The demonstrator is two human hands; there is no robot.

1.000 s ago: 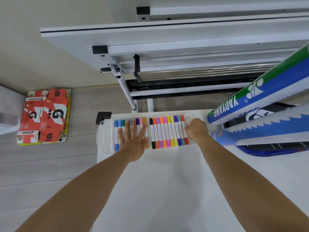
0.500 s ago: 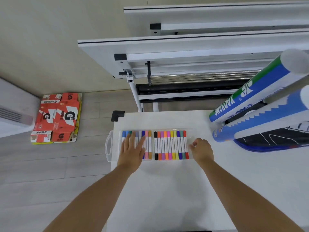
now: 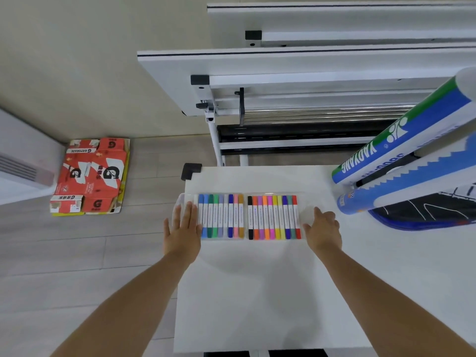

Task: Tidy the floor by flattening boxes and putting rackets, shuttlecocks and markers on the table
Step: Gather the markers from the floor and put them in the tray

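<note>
The marker case (image 3: pixel 247 217) lies mid-frame on the counter (image 3: pixel 257 292), its left end at the edge. Both the left hand (image 3: pixel 183 233) and the right hand (image 3: pixel 323 230) are open, flat beside it. A sideways nudge could tip it onto the floor.

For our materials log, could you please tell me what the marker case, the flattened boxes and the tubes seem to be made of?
Marker case: clear, glossy plastic, it seems; the markers show through it. Flattened boxes: printed cardboard, matte, with torn brownish edges. Tubes: likely coated paperboard with a slight sheen and printed wrap; plastic cannot be excluded.
</note>
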